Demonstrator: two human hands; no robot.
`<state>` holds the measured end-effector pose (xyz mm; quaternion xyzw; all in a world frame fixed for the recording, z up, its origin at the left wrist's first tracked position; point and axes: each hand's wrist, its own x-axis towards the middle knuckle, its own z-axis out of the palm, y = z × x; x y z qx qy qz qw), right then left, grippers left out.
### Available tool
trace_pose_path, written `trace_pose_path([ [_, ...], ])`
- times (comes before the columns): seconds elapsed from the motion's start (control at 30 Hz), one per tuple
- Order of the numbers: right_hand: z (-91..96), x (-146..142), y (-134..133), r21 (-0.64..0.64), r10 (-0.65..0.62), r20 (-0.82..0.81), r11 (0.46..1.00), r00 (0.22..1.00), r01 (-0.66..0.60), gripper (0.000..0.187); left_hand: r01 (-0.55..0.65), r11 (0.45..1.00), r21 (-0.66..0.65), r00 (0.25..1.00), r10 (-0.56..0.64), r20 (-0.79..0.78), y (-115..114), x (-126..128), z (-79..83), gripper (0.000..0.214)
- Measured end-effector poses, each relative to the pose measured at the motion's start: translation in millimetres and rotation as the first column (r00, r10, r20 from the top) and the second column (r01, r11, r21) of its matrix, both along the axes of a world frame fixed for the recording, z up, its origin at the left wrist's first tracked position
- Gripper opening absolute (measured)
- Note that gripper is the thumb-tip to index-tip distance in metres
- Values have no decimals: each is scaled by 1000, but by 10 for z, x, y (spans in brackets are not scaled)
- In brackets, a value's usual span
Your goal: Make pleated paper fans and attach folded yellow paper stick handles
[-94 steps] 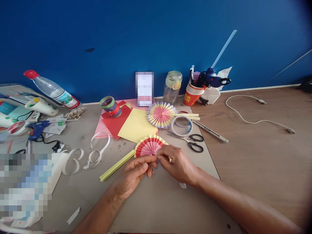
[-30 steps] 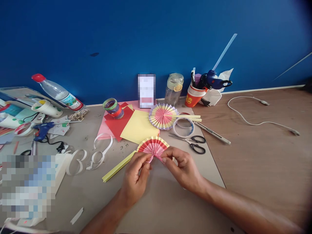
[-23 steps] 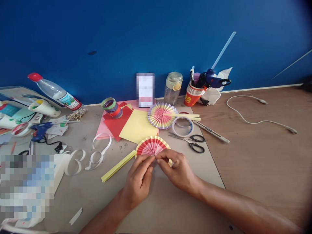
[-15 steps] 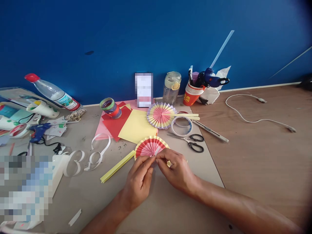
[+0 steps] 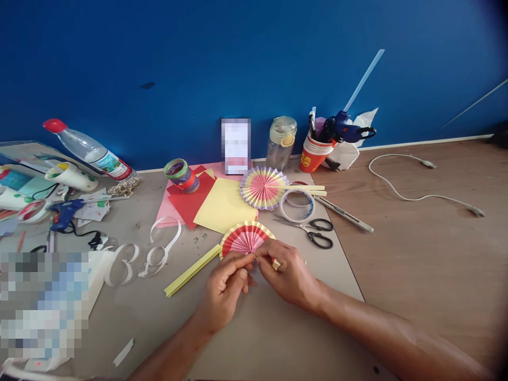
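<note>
A pleated paper fan (image 5: 245, 237) in red, pink and yellow stands half open on the grey mat (image 5: 254, 338). My left hand (image 5: 226, 286) pinches its lower centre from the left, fingers curled. From the right, my right hand (image 5: 288, 272) pinches the same centre. A folded yellow paper strip (image 5: 190, 272) lies just left of my left hand. A finished round fan (image 5: 262, 187) in purple, yellow and pink lies farther back.
Behind are sheets of yellow (image 5: 222, 207) and red paper (image 5: 188, 197), a tape ring (image 5: 296, 205), black scissors (image 5: 313, 234), a tape roll stack (image 5: 181, 174), a bottle (image 5: 280, 142), a red cup of tools (image 5: 315, 151). Clutter with a blue glue gun (image 5: 63, 211) fills the left. A white cable (image 5: 420, 185) lies right.
Both hands have stayed at the fan's centre, their fingers shifting and closing tighter on it. The fan keeps its place.
</note>
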<state>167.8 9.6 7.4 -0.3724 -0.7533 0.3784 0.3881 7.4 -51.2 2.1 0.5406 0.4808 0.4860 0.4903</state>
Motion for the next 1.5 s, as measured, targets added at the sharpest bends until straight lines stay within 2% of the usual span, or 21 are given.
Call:
trace_pose_path([
  [0.23, 26, 31, 33, -148, 53, -19, 987, 998, -55, 16, 17, 995, -94, 985, -1, 173, 35, -23, -48, 28],
  [0.37, 50, 43, 32, -154, 61, -9, 986, 998, -62, 15, 25, 990, -140, 973, 8, 229, 43, -23, -76, 27],
  [0.47, 49, 40, 16, -85, 16, 35, 996, 999, -13, 14, 8, 995, -99, 989, 7, 151, 31, -12, -56, 28],
  [0.57, 26, 31, 3, 64, -15, 81, 998, 997, 9, 14, 12, 998, -63, 996, -6, 93, 11, 0, -30, 30],
  [0.67, -5, 29, 6, 220, -37, 133, 975, 990, 7, 15, 24, 997, -76, 995, -16, 97, 3, 0, -33, 30],
  [0.73, -16, 33, 17, 274, -24, 143, 962, 989, -17, 14, 27, 994, -108, 990, -12, 144, 6, -6, -46, 30],
  [0.93, 1, 54, 51, 279, 28, 111, 959, 993, -58, 14, 80, 953, -294, 925, 39, 379, 44, -9, 10, 25],
  [1.13, 28, 71, 56, 203, 65, 88, 976, 994, -81, 15, 114, 902, -416, 866, 115, 487, 77, 2, 90, 26],
  [1.3, 1, 58, 49, 288, -4, 152, 957, 988, -41, 13, 100, 924, -370, 897, 77, 435, 62, -6, 53, 26],
  [1.5, -27, 53, 65, 424, -56, 238, 904, 970, -51, 17, 60, 958, -279, 946, 35, 323, 47, -15, 8, 28],
])
